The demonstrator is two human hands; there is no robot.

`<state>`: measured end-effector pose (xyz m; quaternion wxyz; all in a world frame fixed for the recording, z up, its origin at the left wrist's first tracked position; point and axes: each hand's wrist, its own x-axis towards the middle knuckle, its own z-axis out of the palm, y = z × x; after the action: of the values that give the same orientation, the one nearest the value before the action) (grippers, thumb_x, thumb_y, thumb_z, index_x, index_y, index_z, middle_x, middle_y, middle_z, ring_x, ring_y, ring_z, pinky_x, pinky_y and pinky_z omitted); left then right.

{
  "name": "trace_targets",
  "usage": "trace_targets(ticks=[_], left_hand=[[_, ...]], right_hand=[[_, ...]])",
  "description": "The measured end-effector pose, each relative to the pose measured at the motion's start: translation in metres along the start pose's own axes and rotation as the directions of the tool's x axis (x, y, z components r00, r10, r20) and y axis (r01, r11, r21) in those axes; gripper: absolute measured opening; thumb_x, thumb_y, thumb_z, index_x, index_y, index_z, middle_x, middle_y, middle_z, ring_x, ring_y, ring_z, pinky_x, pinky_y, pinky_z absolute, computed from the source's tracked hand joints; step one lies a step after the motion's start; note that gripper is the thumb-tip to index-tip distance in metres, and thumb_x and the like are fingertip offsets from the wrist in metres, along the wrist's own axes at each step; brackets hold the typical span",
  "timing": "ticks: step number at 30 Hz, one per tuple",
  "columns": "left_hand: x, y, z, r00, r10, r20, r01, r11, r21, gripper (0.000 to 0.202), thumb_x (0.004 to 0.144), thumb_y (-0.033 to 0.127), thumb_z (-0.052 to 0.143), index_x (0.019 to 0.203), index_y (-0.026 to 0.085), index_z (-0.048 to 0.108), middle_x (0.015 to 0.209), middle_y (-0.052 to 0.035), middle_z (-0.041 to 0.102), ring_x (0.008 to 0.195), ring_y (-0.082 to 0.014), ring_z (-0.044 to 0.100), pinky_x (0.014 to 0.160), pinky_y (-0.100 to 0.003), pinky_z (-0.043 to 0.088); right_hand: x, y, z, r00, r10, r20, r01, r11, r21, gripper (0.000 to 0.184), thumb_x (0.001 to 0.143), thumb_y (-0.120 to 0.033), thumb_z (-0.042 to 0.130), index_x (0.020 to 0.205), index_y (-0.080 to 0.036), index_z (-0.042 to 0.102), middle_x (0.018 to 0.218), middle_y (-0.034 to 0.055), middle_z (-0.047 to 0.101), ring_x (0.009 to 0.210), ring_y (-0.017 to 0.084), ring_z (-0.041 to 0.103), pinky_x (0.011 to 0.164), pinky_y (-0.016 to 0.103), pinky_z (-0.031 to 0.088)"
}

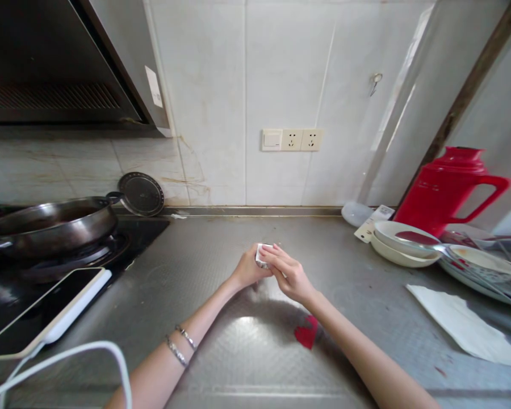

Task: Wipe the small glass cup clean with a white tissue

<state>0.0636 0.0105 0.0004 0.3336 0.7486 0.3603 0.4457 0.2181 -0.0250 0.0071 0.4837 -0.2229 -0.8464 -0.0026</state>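
Observation:
My left hand (247, 269) and my right hand (288, 272) meet over the middle of the steel counter (204, 255). Together they pinch a small white folded thing (262, 254), perhaps a tissue or wipe; most of it is hidden by the fingers. Both hands have curled fingers. Two bracelets (180, 343) sit on my left forearm. A small red scrap (307, 332) lies on the counter just under my right forearm.
A dark wok (46, 224) sits on the gas hob at left, beside a tablet (42, 309) with a white cable (89, 352). At right stand a red thermos jug (447, 187), stacked plates (402, 241) with a spoon, and a white paper sheet (464, 326).

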Motion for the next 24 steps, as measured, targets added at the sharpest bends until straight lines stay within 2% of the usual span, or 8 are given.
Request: trace_targets(ticks=[3, 7, 11, 15, 17, 21, 24], left_hand=[[0.0, 0.002, 0.002, 1.0, 0.002, -0.002, -0.002, 1.0, -0.029, 0.047, 0.059, 0.024, 0.075, 0.102, 0.015, 0.058, 0.091, -0.0033, 0.067, 0.08, -0.0173, 0.061, 0.069, -0.026, 0.047], [0.0, -0.001, 0.002, 0.995, -0.095, 0.011, 0.096, 0.983, -0.159, 0.048, 0.06, 0.031, 0.077, 0.1, 0.013, 0.056, 0.079, -0.0015, 0.064, 0.068, -0.0138, 0.059, 0.06, -0.023, 0.046], [0.002, -0.006, -0.001, 0.993, -0.12, -0.013, 0.116, 0.978, -0.171, 0.046, 0.062, 0.033, 0.076, 0.099, 0.014, 0.057, 0.077, -0.0008, 0.064, 0.064, -0.0135, 0.059, 0.055, -0.023, 0.046], [0.003, -0.006, -0.003, 0.997, -0.054, -0.047, 0.05, 0.994, -0.094, 0.04, 0.059, 0.03, 0.078, 0.092, 0.015, 0.061, 0.081, -0.0025, 0.066, 0.075, -0.0176, 0.062, 0.063, -0.026, 0.049], [0.003, -0.004, -0.003, 0.999, -0.03, -0.045, 0.027, 0.997, -0.068, 0.037, 0.059, 0.029, 0.078, 0.089, 0.015, 0.062, 0.082, -0.0033, 0.066, 0.079, -0.0188, 0.062, 0.066, -0.026, 0.049], [0.002, 0.0, -0.002, 0.999, -0.023, -0.03, 0.02, 0.997, -0.079, 0.044, 0.06, 0.031, 0.078, 0.096, 0.014, 0.059, 0.083, -0.0032, 0.066, 0.075, -0.0166, 0.06, 0.064, -0.025, 0.047], [0.002, -0.002, -0.001, 0.999, -0.038, 0.008, 0.039, 0.988, -0.151, 0.05, 0.06, 0.035, 0.079, 0.1, 0.012, 0.057, 0.082, -0.0035, 0.065, 0.071, -0.0147, 0.059, 0.062, -0.024, 0.046]], right_hand=[[0.001, 0.005, 0.0, 0.996, 0.071, -0.044, -0.071, 0.997, 0.001, 0.039, 0.094, -0.012, 0.038, 0.126, -0.027, 0.055, 0.126, 0.0069, 0.062, 0.124, 0.021, 0.052, 0.108, 0.052, 0.039], [0.0, 0.013, -0.003, 0.981, 0.141, -0.133, -0.142, 0.99, 0.002, 0.037, 0.094, -0.012, 0.04, 0.124, -0.028, 0.056, 0.122, 0.007, 0.064, 0.116, 0.02, 0.059, 0.107, 0.052, 0.04], [-0.001, 0.008, -0.007, 0.996, 0.036, -0.087, -0.041, 0.998, -0.056, 0.04, 0.092, -0.009, 0.041, 0.127, -0.025, 0.053, 0.125, 0.0097, 0.062, 0.122, 0.021, 0.054, 0.108, 0.052, 0.038], [0.003, -0.003, -0.007, 0.994, -0.097, 0.059, 0.103, 0.989, -0.11, 0.041, 0.091, -0.006, 0.041, 0.127, -0.021, 0.052, 0.126, 0.0119, 0.061, 0.127, 0.021, 0.049, 0.108, 0.049, 0.039], [0.005, -0.005, -0.005, 0.991, -0.103, 0.083, 0.112, 0.987, -0.114, 0.04, 0.091, -0.007, 0.04, 0.126, -0.021, 0.052, 0.125, 0.0113, 0.062, 0.127, 0.021, 0.049, 0.108, 0.049, 0.039], [0.005, 0.001, -0.005, 1.0, 0.003, -0.02, -0.005, 0.996, -0.093, 0.041, 0.092, -0.008, 0.038, 0.127, -0.024, 0.052, 0.126, 0.0097, 0.062, 0.125, 0.02, 0.051, 0.108, 0.051, 0.038], [0.002, 0.006, -0.008, 0.996, 0.02, -0.09, -0.028, 0.995, -0.095, 0.04, 0.092, -0.008, 0.04, 0.125, -0.024, 0.053, 0.125, 0.0105, 0.062, 0.121, 0.021, 0.055, 0.107, 0.052, 0.039]])
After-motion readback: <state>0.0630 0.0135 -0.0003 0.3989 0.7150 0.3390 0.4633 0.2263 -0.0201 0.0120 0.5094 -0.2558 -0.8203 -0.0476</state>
